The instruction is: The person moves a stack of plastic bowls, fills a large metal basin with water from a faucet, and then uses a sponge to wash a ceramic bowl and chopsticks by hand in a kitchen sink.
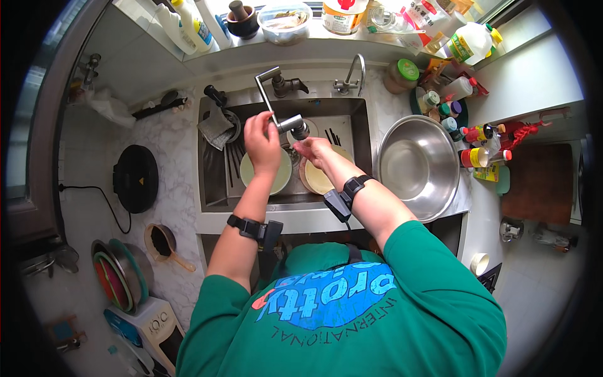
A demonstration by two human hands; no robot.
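Note:
A jointed chrome faucet (266,96) reaches over the stainless steel sink (362,141), its dark nozzle (300,133) pointing down. My left hand (261,146) is raised beside the faucet's lower arm, fingers up and thumb close to the metal; whether it grips it is hidden. Just under the nozzle is my right hand (316,151), fingers stretched left, with nothing visible in it. Below the left hand sits a pale green bowl (279,176). A cream-coloured bowl (318,179) lies partly behind my right forearm. Dark chopsticks (230,165) rest at the sink's left.
A large steel basin (419,165) stands right of the sink, near several condiment bottles (473,157). A mesh cloth (215,129) hangs in the sink's left corner. On the left counter are a round black appliance (135,179) and a ladle-like strainer (162,242).

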